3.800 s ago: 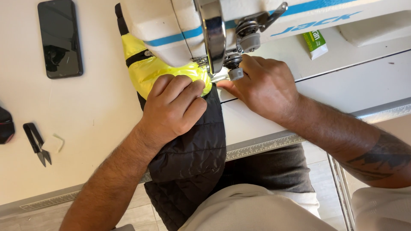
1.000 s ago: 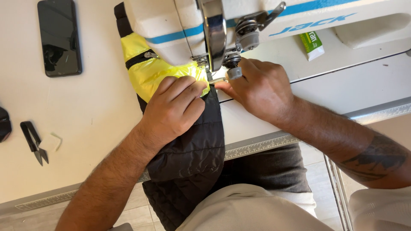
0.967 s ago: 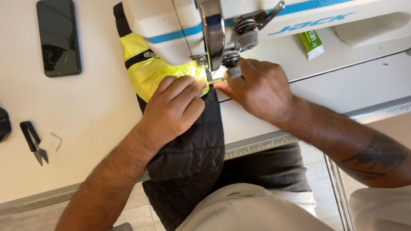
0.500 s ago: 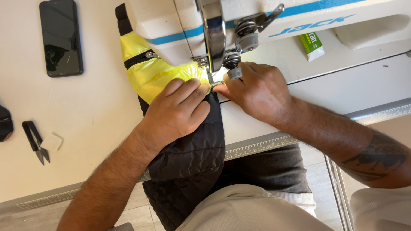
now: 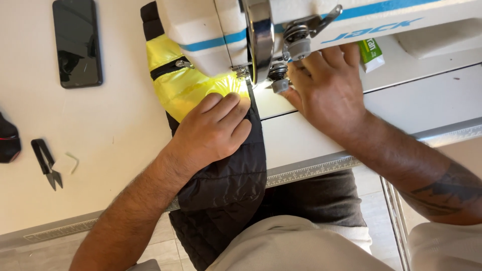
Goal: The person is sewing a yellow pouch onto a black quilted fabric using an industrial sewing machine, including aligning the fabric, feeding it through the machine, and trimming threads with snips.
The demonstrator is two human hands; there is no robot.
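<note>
My left hand (image 5: 213,133) lies flat, palm down, on the fabric piece (image 5: 221,170). The fingers (image 5: 228,108) are together and pressing, not pinching anything, with the tips just short of the presser foot (image 5: 244,75).

My right hand (image 5: 326,88) is up at the sewing machine (image 5: 226,30) head, to the right of the needle area. Its fingers are curled loosely against the metal parts there. I can't tell if they actually grip anything.

The fabric piece runs from under the machine head toward me, over the near table (image 5: 100,130) edge and down into my lap. The far section is glossy yellow with a black zipper (image 5: 170,68); the near section is black and quilted.

Handling, as I judge it:
- Soft, light and limp, with no stiffness. The overhang will drag on the seam.
- The yellow shell looks slick and likely to slide under the palm, so flat pressure beats pinching.
- The quilted black part is thicker and grippier, a better spot to hold.
- Best hold is a flat palm near the foot, fingers clear of the needle.

Left on the table are a dark phone (image 5: 78,42), black thread snips (image 5: 46,161) and a small pale scrap (image 5: 67,163) just beside them. A dark object (image 5: 7,143) is at the left edge, cut off. A green-and-white tube (image 5: 370,50) sits on the machine bed at the right.
</note>
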